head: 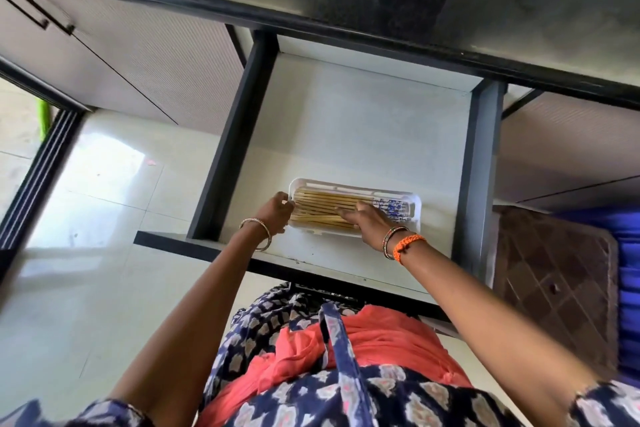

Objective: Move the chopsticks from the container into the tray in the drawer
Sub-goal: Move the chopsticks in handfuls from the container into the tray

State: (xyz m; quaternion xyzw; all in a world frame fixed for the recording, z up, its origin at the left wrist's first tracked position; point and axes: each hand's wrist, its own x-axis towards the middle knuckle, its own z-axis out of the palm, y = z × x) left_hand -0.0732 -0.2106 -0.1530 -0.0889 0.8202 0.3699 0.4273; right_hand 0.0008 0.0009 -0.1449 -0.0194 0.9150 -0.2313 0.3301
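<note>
The big open drawer [346, 135] holds a white tray [417, 208] near its front. The chopsticks [322, 206] lie flat in the tray, their long way running side to side, blue tips pointing right. The right hand [367, 218] rests open on top of them. The left hand [277, 213] pinches the tray's left end. Both hands are right there.

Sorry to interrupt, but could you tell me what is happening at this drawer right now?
A person is arranging chopsticks in a white tray that sits near the front of an open drawer. The left hand is at the tray's left end, and the right hand lies flat over the chopsticks. The chopsticks lie side by side along the tray. No container is in view.
</note>
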